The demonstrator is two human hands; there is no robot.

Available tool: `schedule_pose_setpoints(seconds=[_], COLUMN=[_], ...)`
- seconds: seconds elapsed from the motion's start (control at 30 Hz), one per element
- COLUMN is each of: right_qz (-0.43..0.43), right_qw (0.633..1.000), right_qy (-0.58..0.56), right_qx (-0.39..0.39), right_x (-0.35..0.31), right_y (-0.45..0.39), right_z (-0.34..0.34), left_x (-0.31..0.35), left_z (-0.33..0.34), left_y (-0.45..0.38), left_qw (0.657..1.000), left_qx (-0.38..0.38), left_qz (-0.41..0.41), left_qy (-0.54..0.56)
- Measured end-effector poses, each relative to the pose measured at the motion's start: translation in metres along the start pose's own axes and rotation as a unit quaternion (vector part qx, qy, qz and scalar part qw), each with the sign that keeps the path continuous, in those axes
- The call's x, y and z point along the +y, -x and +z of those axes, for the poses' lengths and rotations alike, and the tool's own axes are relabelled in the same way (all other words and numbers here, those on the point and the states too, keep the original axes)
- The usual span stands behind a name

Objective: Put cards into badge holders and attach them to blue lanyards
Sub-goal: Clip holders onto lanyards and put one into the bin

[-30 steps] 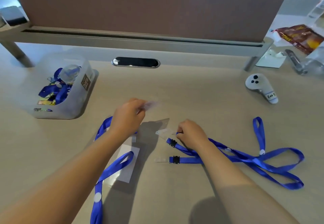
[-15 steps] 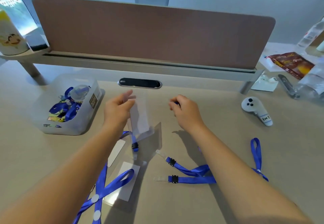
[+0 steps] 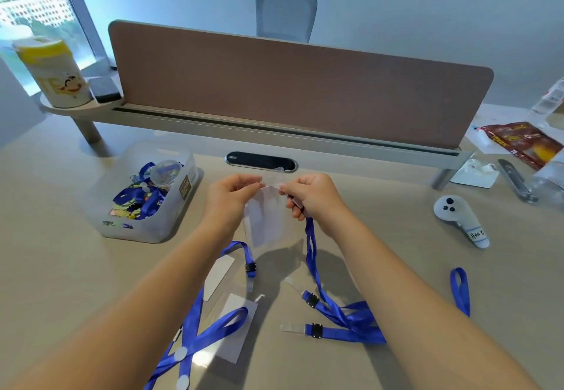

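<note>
Up come both hands to meet above the worktop, where half a second back they were apart and the right was holding nothing! Now the left hand pinches the top left corner of the clear plastic badge holder with a pale card inside, grip clamped on it, while the right hand pinches the top right edge and curls its lower fingers round the blue ribbon lanyard, which trails down toward six o'clock to the worktop. That looks like the clipping step: strap end brought to the holder's slot, though the clasp itself is hidden. At seven o'clock lie another holder with a white card and a second blue lanyard; at ten o'clock sits a translucent plastic tub of blue lanyards.
</note>
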State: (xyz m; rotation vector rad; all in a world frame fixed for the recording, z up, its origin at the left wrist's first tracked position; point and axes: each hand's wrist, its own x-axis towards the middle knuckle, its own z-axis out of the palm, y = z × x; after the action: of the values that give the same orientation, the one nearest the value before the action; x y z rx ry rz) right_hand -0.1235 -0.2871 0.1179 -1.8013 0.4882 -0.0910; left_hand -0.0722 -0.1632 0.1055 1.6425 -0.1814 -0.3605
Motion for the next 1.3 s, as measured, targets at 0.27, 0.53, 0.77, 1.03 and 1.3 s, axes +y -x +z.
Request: schedule_pose_setpoints(seconds=[0.27, 0.53, 0.77, 1.03, 1.3], right_qz=[0.021, 0.001, 0.039, 0.047, -0.009], right_qw=[0.999, 0.998, 0.983, 0.982, 0.989], right_qy=[0.008, -0.060, -0.172, -0.181, -0.144], right_qx=[-0.026, -0.026, -0.044, -0.026, 0.022], right_x=[-0.003, -0.006, -0.003, 0.024, 0.056], right_y=[0.003, 0.005, -0.004, -0.021, -0.002], right_z=[0.005, 0.013, 0.030, 0.068, 0.110], left_x=[-0.002, -0.005, -0.017, -0.051, -0.096], left_z=[-0.003, -0.005, -0.027, -0.067, -0.090], left_y=[0.003, 0.000, -0.014, -0.038, -0.025], left_qw=[0.999, 0.997, 0.929, 0.649, 0.646], left_qx=[-0.001, -0.010, 0.017, -0.009, -0.020], left_qz=[0.035, 0.068, 0.254, 0.500, 0.517], left_qy=[-0.017, -0.043, -0.267, -0.574, -0.561])
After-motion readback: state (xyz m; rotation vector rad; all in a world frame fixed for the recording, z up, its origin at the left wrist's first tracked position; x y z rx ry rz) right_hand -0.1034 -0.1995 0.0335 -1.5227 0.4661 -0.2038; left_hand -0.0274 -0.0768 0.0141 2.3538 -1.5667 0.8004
